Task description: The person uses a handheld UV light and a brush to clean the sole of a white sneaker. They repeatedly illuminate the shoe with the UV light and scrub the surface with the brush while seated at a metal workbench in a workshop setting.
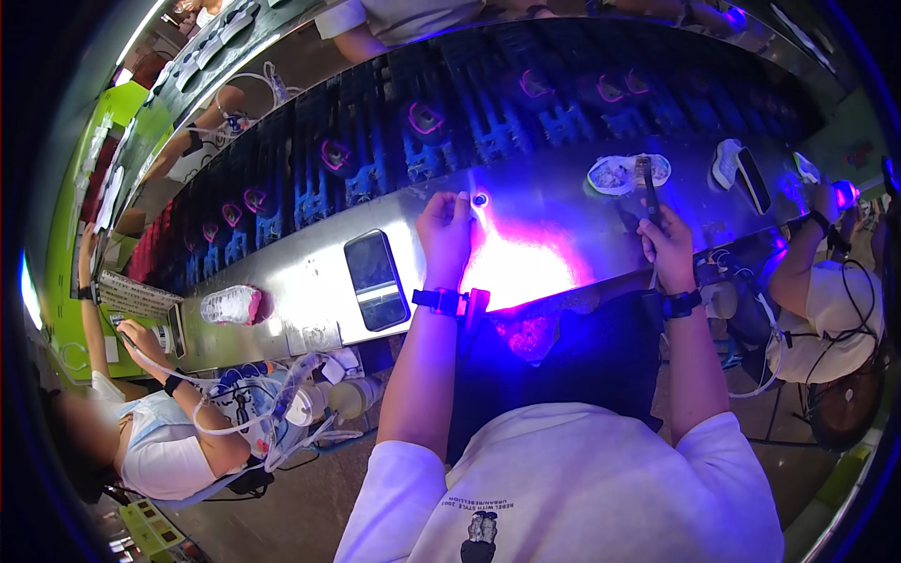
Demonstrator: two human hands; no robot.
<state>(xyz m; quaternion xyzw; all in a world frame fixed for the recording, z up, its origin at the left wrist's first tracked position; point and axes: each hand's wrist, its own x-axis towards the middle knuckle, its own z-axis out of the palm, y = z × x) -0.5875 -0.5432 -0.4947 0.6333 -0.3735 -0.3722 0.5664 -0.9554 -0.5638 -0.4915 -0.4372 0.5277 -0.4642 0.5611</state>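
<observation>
My left hand (445,232) is raised over the metal bench, its fingers closed in a pinch. At its fingertips is a small round piece (481,200) with a dark ring and a bright middle, lit by violet light. My right hand (667,248) is wrapped round a slim dark handheld tool (649,192). A thin cord hangs below that hand. The tool's far end reaches over a shallow white dish (610,175) holding pale, crumpled-looking material. A bright pink-white glow covers the bench between my hands and hides its surface there.
A dark phone (374,280) and a clear bottle (232,305) lie on the metal bench (310,291) to the left. Another phone (754,181) lies at the right. Dark racks (450,117) with pink-lit rings run along the far side. Other people sit at both sides, with tubes and cords nearby.
</observation>
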